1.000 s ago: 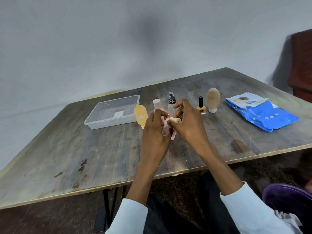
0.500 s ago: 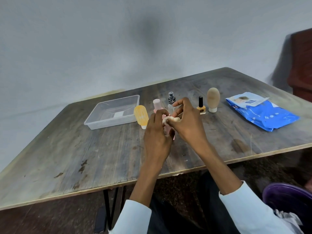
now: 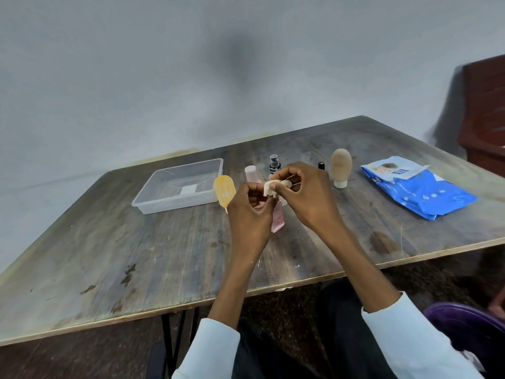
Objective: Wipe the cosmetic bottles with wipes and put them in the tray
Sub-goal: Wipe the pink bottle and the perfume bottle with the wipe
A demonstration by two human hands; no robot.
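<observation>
The left hand [image 3: 250,212] grips a pink bottle [image 3: 278,218] above the counter's [image 3: 164,255] middle — steadying it, I judge — while the right hand's [image 3: 307,195] fingers pinch a crumpled wipe [image 3: 273,186] against its top. The clear tray [image 3: 179,184] waits toward the far left corner, nothing in it yet.

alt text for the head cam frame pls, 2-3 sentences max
Left hand holds a pink bottle while the right hand rubs it with a wipe. Other bottles, an empty clear tray and a blue wipes pack sit on the wooden table.
</observation>
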